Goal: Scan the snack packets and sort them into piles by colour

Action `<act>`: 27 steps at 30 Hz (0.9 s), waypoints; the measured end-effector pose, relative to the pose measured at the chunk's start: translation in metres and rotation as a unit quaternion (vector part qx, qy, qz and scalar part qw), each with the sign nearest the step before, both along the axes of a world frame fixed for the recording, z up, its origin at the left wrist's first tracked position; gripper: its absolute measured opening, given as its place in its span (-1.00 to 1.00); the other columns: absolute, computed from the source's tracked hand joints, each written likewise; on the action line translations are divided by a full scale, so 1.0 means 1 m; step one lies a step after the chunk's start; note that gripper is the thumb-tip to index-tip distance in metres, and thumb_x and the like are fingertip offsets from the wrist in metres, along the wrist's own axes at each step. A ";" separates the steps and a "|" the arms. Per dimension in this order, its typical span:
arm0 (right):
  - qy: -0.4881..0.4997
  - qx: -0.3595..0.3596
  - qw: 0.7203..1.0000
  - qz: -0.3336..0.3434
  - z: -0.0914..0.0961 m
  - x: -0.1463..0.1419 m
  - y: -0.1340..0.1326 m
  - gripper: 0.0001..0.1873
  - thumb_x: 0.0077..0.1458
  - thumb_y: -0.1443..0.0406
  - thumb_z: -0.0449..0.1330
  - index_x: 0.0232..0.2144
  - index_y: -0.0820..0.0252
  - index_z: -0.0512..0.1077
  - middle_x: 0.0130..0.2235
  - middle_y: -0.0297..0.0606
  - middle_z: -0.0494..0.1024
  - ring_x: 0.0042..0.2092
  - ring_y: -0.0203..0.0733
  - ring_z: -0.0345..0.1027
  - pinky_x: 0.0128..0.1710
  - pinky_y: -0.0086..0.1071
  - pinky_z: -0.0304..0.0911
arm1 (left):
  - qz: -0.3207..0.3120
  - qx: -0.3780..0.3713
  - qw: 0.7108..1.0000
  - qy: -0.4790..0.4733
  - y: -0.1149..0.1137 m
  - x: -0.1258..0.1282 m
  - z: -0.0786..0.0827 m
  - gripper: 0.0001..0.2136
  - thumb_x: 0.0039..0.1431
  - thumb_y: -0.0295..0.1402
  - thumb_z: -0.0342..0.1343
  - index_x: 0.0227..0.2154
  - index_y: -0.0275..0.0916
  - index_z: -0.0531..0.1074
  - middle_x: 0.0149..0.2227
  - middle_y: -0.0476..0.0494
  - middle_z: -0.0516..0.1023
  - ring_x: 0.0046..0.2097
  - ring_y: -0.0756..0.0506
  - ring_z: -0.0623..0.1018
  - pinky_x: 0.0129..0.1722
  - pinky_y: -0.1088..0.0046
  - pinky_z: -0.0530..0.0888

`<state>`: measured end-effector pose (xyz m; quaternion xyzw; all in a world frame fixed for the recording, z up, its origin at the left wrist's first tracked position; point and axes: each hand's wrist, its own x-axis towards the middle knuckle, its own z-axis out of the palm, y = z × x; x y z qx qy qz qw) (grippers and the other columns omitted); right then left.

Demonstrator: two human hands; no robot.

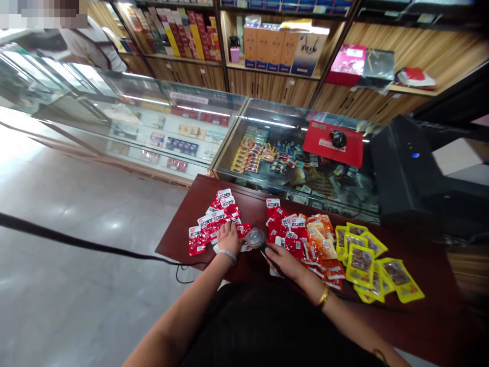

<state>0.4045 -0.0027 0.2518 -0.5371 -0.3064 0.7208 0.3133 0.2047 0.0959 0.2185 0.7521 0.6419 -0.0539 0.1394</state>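
My left hand lies with its fingers stretched out on a pile of red and white snack packets at the left of the dark red table. In my right hand is a hand-held device with a dark handle and a round, greyish head showing a small bluish light; its exact kind I cannot make out. The head is close beside my left thumb, over the packets. A second heap of red packets lies beyond my right hand. To its right are orange packets, then yellow-edged packets.
A glass display counter borders the table's far side, with a red mat and a black mouse on top. A black machine stands at the right. A black cable runs in from the left. Another person is behind the counter.
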 end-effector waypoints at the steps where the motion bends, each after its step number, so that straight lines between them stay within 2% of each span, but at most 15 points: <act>1: -0.002 -0.003 1.000 -0.005 0.000 0.000 -0.001 -0.40 0.02 -0.19 0.16 -0.16 0.17 0.34 -0.66 -0.58 0.27 -0.69 -0.42 0.05 -0.69 -0.53 -0.05 | -0.009 -0.013 1.000 -0.001 0.004 0.004 0.001 -0.50 0.06 -0.17 0.19 0.05 -0.27 0.35 0.15 -0.34 0.32 0.14 -0.31 0.29 0.12 0.15 0.22; 4: -0.008 -0.003 1.000 -0.016 0.002 0.003 -0.003 -0.40 0.01 -0.19 0.17 -0.19 0.18 0.35 -0.65 -0.57 0.28 -0.69 -0.44 0.05 -0.68 -0.52 -0.03 | -0.039 -0.039 0.998 -0.005 0.007 0.012 0.004 -0.59 0.08 -0.22 0.17 -0.01 -0.25 0.38 0.13 -0.34 0.32 0.13 -0.30 0.28 0.11 0.15 0.20; 10: -0.034 0.004 0.999 -0.035 0.008 0.012 -0.007 -0.41 0.00 -0.22 0.15 -0.29 0.17 0.34 -0.63 -0.54 0.27 -0.68 -0.42 0.06 -0.68 -0.49 -0.04 | -0.043 0.007 0.999 0.020 -0.003 0.006 0.006 -0.43 0.12 -0.06 0.10 0.07 -0.39 0.34 0.11 -0.47 0.32 0.14 -0.41 0.25 0.12 0.09 0.16; 15: -0.035 0.001 0.998 -0.049 0.006 0.010 -0.010 -0.37 -0.03 -0.23 0.16 -0.23 0.18 0.37 -0.64 -0.56 0.25 -0.69 -0.40 0.05 -0.67 -0.48 -0.01 | -0.083 -0.011 0.996 0.011 -0.015 0.007 0.001 -0.61 0.15 -0.12 0.10 -0.09 -0.31 0.44 0.05 -0.38 0.38 0.10 -0.34 0.30 0.08 0.14 0.21; 19: -0.036 0.002 0.999 -0.040 0.004 0.009 -0.013 -0.33 -0.01 -0.22 0.16 -0.14 0.22 0.39 -0.64 -0.55 0.25 -0.68 -0.39 0.06 -0.67 -0.47 -0.01 | -0.053 -0.035 0.998 -0.025 -0.018 0.015 -0.001 -0.71 0.09 -0.19 0.20 -0.17 -0.22 0.46 -0.01 -0.26 0.44 0.09 -0.28 0.32 0.05 0.20 0.24; 24: -0.044 0.009 0.997 -0.055 0.006 0.014 -0.018 -0.32 0.02 -0.21 0.14 -0.08 0.20 0.39 -0.65 -0.55 0.25 -0.68 -0.38 0.06 -0.67 -0.47 -0.01 | -0.019 -0.057 0.996 -0.065 -0.010 0.012 0.003 -0.76 0.16 -0.24 0.15 -0.13 -0.18 0.41 -0.18 -0.17 0.54 0.00 -0.19 0.44 0.05 0.24 0.23; 27: -0.031 0.015 0.997 -0.069 0.011 0.016 -0.018 -0.28 0.00 -0.23 0.14 -0.05 0.20 0.37 -0.65 -0.56 0.27 -0.70 -0.40 0.05 -0.68 -0.47 -0.01 | 0.004 -0.074 0.995 -0.072 -0.005 0.010 0.003 -0.75 0.17 -0.22 0.14 -0.12 -0.17 0.40 -0.22 -0.14 0.57 -0.04 -0.18 0.49 0.03 0.25 0.25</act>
